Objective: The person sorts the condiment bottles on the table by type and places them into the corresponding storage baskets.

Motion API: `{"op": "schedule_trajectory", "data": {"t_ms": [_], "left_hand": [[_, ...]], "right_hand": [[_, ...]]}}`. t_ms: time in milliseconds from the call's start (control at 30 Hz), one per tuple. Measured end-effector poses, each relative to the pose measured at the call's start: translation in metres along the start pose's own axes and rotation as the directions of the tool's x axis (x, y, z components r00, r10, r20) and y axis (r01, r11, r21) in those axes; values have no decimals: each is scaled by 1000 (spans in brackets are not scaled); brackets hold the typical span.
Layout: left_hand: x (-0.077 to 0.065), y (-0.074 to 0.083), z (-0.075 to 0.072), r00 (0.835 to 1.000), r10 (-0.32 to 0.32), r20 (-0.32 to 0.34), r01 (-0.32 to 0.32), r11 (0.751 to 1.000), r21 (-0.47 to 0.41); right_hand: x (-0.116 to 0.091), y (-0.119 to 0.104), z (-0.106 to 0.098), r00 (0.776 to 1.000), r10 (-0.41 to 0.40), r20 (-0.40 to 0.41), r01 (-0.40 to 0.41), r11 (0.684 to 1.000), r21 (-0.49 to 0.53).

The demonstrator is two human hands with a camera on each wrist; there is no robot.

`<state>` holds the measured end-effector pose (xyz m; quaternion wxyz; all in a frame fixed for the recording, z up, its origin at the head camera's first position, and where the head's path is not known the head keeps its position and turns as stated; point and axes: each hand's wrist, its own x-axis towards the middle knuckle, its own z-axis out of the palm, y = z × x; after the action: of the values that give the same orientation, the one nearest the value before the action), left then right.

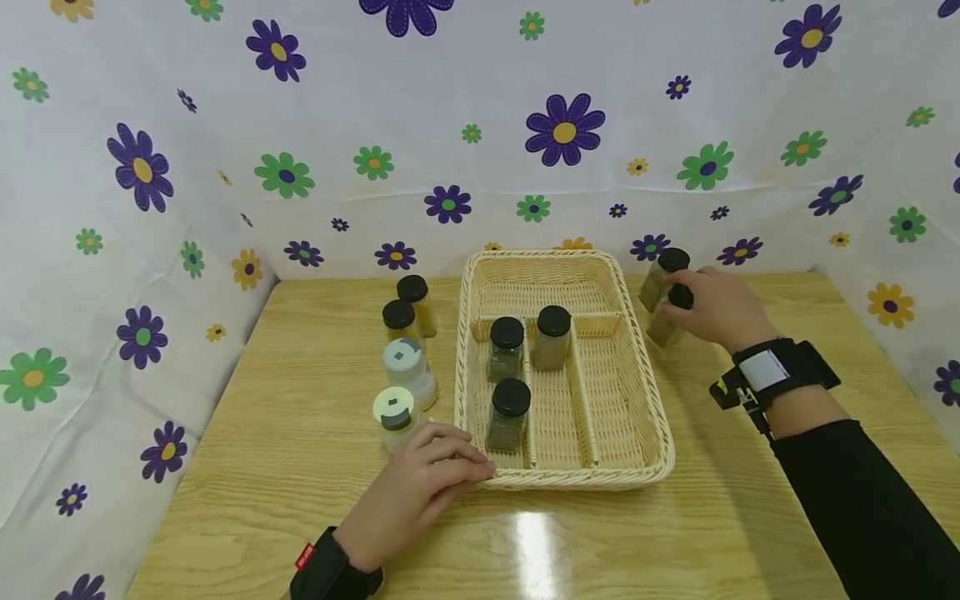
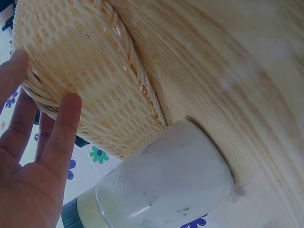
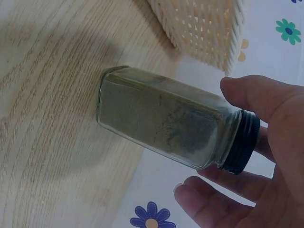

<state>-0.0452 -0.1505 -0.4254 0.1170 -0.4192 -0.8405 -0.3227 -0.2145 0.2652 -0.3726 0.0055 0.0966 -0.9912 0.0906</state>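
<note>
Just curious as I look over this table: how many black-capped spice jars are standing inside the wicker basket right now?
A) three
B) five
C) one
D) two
A: the head view shows three black-capped jars inside the wicker basket, at and; the other jars stand on the table outside it.
</note>
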Motion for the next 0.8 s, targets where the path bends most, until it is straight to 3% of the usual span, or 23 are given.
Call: {"op": "schedule_trajectory", "data": {"t_ms": [800], "left_hand": [[1,1,-1,1000,-12,16,12,1000,9]], "right_hand": [[2,-2,-5,999,-38,-40,40,997,64]]}}
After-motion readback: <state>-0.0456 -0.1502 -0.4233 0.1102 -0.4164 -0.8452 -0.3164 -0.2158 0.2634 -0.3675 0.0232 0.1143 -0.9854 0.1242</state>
